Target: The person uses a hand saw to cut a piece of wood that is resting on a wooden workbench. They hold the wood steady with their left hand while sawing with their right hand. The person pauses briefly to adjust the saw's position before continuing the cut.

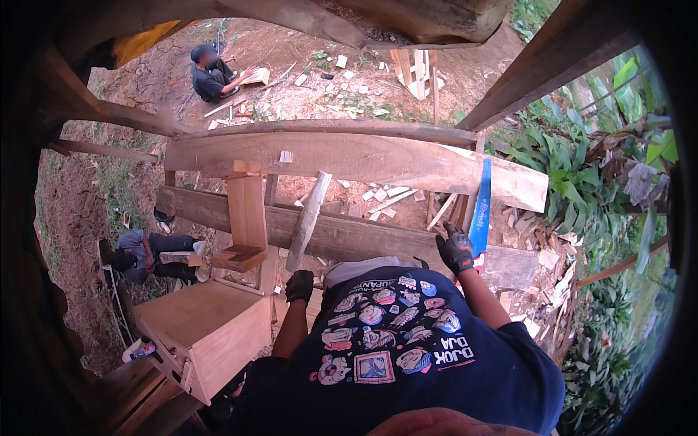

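Observation:
My left hand, in a dark glove, is closed just below the near end of a rough wooden stick; whatever it may hold is hidden. The stick lies across the gap between the bench's two planks. My right hand, also gloved, is over the near plank with its fingers apart. Right beside it is a handsaw with a blue blade, its tip pointing away toward the far plank. The saw's red and white handle is partly behind my hand and wrist.
An L-shaped wooden piece stands across the bench at left. Nearer is a large wooden box. Two people sit on the ground, one far off, one at left. Wood offcuts litter the ground; posts and plants flank the right.

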Demonstrator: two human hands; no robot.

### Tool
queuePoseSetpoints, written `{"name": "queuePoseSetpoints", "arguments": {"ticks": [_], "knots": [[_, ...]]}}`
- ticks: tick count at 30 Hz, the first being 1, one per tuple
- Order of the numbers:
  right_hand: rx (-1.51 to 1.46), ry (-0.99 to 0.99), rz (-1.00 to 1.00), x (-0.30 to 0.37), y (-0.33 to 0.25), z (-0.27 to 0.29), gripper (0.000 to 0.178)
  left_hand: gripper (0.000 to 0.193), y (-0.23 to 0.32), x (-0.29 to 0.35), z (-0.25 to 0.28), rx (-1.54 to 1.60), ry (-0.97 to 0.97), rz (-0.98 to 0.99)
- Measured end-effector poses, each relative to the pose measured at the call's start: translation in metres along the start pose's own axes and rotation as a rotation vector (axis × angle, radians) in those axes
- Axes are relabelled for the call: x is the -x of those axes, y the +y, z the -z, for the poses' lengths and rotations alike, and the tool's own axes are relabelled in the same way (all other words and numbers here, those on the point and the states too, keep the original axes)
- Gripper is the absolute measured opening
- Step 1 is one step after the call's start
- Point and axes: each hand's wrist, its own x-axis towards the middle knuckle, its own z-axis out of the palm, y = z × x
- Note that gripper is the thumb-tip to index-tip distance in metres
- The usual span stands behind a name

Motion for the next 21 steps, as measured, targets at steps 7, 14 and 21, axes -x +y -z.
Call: {"name": "queuePoseSetpoints", "arguments": {"ticks": [7, 14, 21], "knots": [[0.212, 0.089, -0.096, 0.121, 0.083, -0.008, 0.069, 0.061, 0.047, 0.006, 0.057, 0.174, 0.237, 0.245], [0.438, 0.074, -0.009, 0.141, 0.135, -0.097, 0.070, 0.074, 0.081, -0.057, 0.086, 0.158, 0.320, -0.046], [0.574, 0.101, 0.055, 0.124, 0.088, -0.066, 0.062, 0.070, 0.072, -0.077, 0.090, 0.249, 0.278, -0.119]]}}
